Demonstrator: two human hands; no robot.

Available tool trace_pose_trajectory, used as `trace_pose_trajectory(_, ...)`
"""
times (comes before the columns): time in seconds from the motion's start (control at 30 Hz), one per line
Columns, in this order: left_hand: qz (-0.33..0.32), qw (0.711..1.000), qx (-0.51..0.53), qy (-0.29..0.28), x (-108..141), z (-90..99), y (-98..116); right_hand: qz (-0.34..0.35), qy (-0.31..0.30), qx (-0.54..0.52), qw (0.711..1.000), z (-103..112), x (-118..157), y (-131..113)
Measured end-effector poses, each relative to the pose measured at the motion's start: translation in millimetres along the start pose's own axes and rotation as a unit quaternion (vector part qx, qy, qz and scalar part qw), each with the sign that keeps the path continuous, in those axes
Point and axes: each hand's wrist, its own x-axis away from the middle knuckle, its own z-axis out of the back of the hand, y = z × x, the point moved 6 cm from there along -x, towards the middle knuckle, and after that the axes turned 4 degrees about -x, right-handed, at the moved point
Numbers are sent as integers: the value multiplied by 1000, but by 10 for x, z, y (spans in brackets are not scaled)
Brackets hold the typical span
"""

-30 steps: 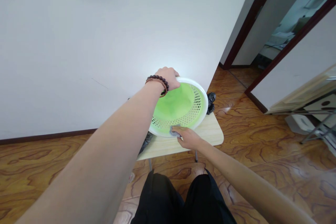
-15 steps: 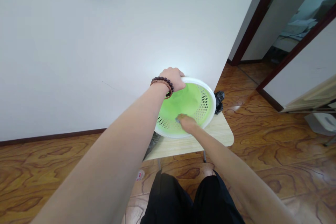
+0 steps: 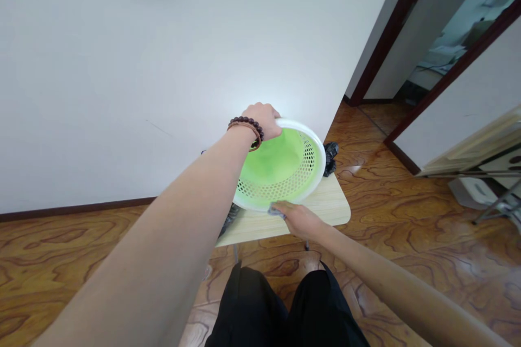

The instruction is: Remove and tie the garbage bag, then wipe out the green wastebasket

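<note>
A round basket (image 3: pixel 280 165), green inside with a white rim and perforated sides, is tilted with its opening toward me above a small light wood table (image 3: pixel 325 203). My left hand (image 3: pixel 264 120), with a beaded bracelet on the wrist, grips the far rim at the upper left. At the near rim, my right hand (image 3: pixel 299 219) is closed on a small greyish cloth (image 3: pixel 277 210) that touches the rim's edge. The fingertips of my left hand behind the rim are partly hidden.
Black plastic bags (image 3: pixel 330 158) lie at the table's right end, and dark plastic (image 3: pixel 230 218) shows at its left. A white wall (image 3: pixel 163 65) rises behind. To the right are a doorway and a white bin (image 3: pixel 472 193) on the wooden floor (image 3: pixel 378 217).
My right hand has moved with the cloth from inside the basket out to its near rim. My left hand keeps its hold on the far rim. The view has shifted slightly.
</note>
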Motion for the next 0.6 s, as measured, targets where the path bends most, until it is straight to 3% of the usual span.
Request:
trace_pose_trajectory(0.13, -1, 1000, -3, -3, 3, 4, 11, -92, 133, -1, 987, 298, -381, 257)
trace_pose_trajectory(0.2, -3, 1000, -8, -5, 9, 5, 13, -114, 160, 17, 980, 312, -613, 392)
trace_pose_trajectory(0.3, -5, 1000, -8, -7, 21, 2, 11, -143, 106, 57, 982, 80, -896, 528)
trace_pose_trajectory(0.4, -3, 1000, -1, -5, 31, 0, 6, -176, 52, 80, 980, -245, -995, 512)
trace_pose_trajectory(0.5, -1, 1000, 8, -5, 41, 1, 2, -164, 65, 67, 982, -428, -917, 329)
trace_pose_trajectory(0.6, -3, 1000, 12, 0, 47, 11, 3, -108, 61, 29, 992, -475, -692, 125)
